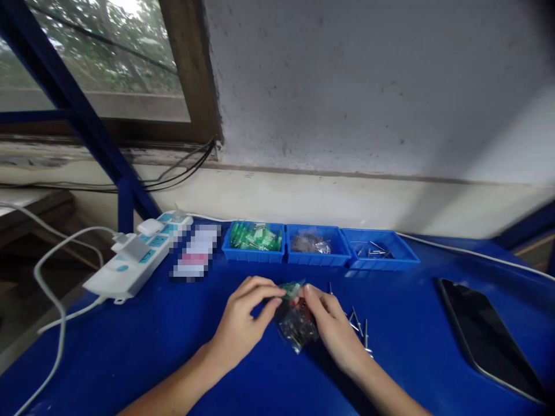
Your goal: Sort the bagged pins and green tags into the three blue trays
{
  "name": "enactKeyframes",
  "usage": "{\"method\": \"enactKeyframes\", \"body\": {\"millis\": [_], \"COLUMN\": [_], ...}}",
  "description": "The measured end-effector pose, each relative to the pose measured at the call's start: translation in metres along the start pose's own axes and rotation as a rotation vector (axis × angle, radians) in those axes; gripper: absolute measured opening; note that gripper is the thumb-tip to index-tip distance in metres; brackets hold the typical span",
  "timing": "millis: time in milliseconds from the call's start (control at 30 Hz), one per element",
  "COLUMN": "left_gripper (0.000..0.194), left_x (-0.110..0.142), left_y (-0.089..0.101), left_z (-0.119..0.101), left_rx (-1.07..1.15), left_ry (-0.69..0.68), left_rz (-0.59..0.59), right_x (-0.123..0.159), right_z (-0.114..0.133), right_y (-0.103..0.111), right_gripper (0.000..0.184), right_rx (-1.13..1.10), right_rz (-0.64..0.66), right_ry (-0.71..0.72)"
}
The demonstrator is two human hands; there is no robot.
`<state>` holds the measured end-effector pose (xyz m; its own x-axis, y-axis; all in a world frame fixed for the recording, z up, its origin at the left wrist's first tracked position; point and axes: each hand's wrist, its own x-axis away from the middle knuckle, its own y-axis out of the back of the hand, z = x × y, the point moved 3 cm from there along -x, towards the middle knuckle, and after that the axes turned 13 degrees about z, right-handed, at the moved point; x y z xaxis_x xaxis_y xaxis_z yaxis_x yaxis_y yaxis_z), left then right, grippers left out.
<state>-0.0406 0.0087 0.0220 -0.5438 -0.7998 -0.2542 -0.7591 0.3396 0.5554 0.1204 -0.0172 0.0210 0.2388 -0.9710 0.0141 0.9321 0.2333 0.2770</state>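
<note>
My left hand and my right hand meet over the blue table, both pinched on a small green part held between the fingertips. Just below the hands lies a clear plastic bag of small dark parts, touching my right hand. A few thin metal pins lie loose on the table right of my right hand.
Three blue trays stand in a row at the back: one with green parts, one with a clear bag, one with metal pins. A white power strip with plugs lies at the left. A black phone lies at the right.
</note>
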Motion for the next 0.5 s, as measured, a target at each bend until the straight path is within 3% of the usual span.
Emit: {"method": "enactKeyframes", "body": {"millis": [67, 167, 300, 367, 500], "left_gripper": [0.016, 0.013, 0.032, 0.04, 0.026], "left_x": [0.002, 0.002, 0.0, 0.0, -0.005], "left_y": [-0.002, -0.002, 0.001, 0.001, 0.004], "left_z": [-0.004, -0.006, 0.001, 0.006, 0.008], "left_rx": [-0.135, -0.147, 0.229, 0.424, 0.512], "left_ry": [-0.061, -0.02, 0.175, 0.288, 0.35], "left_rz": [0.026, 0.076, 0.115, 0.129, 0.196], "right_x": [-0.002, -0.003, 0.001, 0.004, 0.01], "right_z": [-0.002, -0.002, -0.001, -0.001, 0.0], "right_y": [-0.002, -0.005, -0.004, -0.005, -0.008], "right_gripper": [0.044, 0.037, 0.025, 0.033, 0.047], "right_rx": [-0.128, -0.139, 0.243, 0.474, 0.679], "right_rz": [0.003, 0.02, -0.021, -0.029, 0.01], "right_ry": [-0.06, -0.04, 0.22, 0.356, 0.448]}}
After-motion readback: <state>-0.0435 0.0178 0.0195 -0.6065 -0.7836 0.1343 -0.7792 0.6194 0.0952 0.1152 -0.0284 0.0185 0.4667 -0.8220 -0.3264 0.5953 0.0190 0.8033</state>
